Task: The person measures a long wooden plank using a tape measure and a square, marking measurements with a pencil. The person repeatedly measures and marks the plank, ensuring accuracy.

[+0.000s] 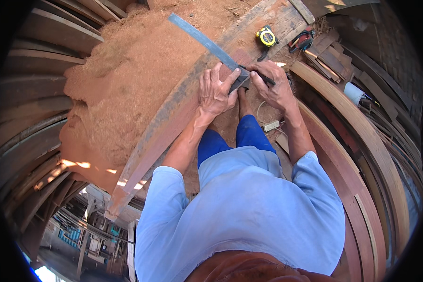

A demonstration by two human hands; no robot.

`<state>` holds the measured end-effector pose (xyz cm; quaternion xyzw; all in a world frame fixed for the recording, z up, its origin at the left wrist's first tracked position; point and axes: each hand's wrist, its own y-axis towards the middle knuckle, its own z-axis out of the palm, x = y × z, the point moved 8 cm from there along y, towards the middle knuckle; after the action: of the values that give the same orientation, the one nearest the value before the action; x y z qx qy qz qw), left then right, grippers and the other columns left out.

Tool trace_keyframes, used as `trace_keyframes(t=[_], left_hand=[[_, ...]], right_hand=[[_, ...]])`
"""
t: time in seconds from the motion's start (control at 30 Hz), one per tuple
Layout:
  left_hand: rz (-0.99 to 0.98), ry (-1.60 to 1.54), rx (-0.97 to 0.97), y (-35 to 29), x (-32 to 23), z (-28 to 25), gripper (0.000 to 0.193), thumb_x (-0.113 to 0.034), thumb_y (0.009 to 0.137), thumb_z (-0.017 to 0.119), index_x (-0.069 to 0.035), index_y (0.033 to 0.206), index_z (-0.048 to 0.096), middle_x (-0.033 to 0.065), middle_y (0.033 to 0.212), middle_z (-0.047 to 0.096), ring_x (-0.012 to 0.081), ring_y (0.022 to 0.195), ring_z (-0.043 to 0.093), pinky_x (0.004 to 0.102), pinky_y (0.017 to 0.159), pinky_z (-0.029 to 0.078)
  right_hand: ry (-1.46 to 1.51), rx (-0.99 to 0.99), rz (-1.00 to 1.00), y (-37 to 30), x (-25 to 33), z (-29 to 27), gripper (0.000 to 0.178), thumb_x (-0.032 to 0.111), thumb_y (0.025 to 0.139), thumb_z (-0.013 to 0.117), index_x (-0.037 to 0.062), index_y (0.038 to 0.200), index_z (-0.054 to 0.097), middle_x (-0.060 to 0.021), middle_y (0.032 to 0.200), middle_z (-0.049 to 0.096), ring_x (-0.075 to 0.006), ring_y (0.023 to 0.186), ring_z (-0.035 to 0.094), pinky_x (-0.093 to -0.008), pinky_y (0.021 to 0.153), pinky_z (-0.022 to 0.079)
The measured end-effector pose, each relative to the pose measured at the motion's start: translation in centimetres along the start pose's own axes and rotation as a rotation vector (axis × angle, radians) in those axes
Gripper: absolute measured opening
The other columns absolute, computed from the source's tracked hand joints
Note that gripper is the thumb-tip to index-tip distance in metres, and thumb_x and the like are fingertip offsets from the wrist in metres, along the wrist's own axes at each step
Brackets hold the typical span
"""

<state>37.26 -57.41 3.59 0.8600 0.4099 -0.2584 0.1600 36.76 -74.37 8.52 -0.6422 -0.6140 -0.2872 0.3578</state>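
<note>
A try square with a long grey metal blade [203, 40] and a dark stock lies across the edge of a long wooden plank [174, 115]. My left hand [215, 90] grips the square near its corner, thumb and fingers pressing it to the wood. Close beside it, my right hand [278, 85] pinches a thin black marking pen or pencil [265, 77], which points toward the square's corner. The tool's exact tip is hard to see between the two hands.
A yellow tape measure [266, 36] rests on the plank's far part, with a red power tool [302, 40] to its right. Sawdust [122, 94] is heaped on the left. Stacked boards [42, 70] line the left; long planks [352, 122] lie right. A white power strip [270, 125] sits below.
</note>
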Motion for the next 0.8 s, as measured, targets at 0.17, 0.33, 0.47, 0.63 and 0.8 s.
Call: trace_keyframes(t=[0.17, 0.33, 0.47, 0.63, 0.8], left_hand=[[0.003, 0.005, 0.003, -0.2, 0.0, 0.1, 0.068, -0.02, 0.071, 0.081, -0.025, 0.138, 0.067, 0.0227, 0.138, 0.052, 0.0408, 0.112, 0.054, 0.0521, 0.097, 0.047], [0.0, -0.032, -0.006, -0.3, 0.1, 0.3, 0.068, -0.019, 0.069, 0.08, -0.024, 0.135, 0.068, 0.0232, 0.142, 0.049, 0.0422, 0.12, 0.051, 0.0543, 0.101, 0.043], [-0.013, -0.005, 0.031, -1.2, 0.3, -0.5, 0.072, -0.018, 0.068, 0.082, -0.024, 0.138, 0.064, 0.0264, 0.148, 0.044, 0.0444, 0.13, 0.046, 0.0556, 0.107, 0.04], [-0.109, -0.087, 0.099, -4.0, 1.2, -1.5, 0.076, -0.016, 0.069, 0.084, -0.022, 0.14, 0.059, 0.0285, 0.151, 0.041, 0.046, 0.134, 0.043, 0.0581, 0.11, 0.038], [-0.044, -0.11, 0.046, -4.8, 2.2, -1.6, 0.077, -0.014, 0.067, 0.087, -0.018, 0.139, 0.061, 0.0283, 0.147, 0.048, 0.0459, 0.127, 0.052, 0.0553, 0.107, 0.044]], right_hand=[[-0.309, 0.236, 0.282, -2.0, -3.3, 0.9, 0.024, 0.022, 0.098, 0.061, 0.004, 0.105, 0.075, -0.0202, 0.096, 0.073, -0.0399, 0.094, 0.069, -0.05, 0.084, 0.054], [0.092, 0.012, 0.405, -3.1, -6.3, 6.2, 0.025, 0.024, 0.101, 0.059, 0.0022, 0.101, 0.071, -0.0173, 0.084, 0.07, -0.0323, 0.078, 0.067, -0.0454, 0.075, 0.053], [0.477, -0.128, 0.448, -4.8, -6.8, 10.7, 0.028, 0.022, 0.105, 0.057, -0.0015, 0.089, 0.062, -0.008, 0.077, 0.061, -0.0164, 0.076, 0.058, -0.0379, 0.07, 0.049], [0.516, -0.024, 0.458, -5.5, -5.2, 12.0, 0.027, 0.022, 0.105, 0.058, 0.0, 0.092, 0.063, -0.0027, 0.081, 0.06, -0.0129, 0.08, 0.055, -0.0335, 0.073, 0.047], [0.766, -0.072, 0.479, -6.1, -6.0, 14.6, 0.021, 0.022, 0.106, 0.06, 0.0031, 0.1, 0.065, 0.0036, 0.089, 0.06, -0.0082, 0.085, 0.053, -0.0293, 0.076, 0.046]])
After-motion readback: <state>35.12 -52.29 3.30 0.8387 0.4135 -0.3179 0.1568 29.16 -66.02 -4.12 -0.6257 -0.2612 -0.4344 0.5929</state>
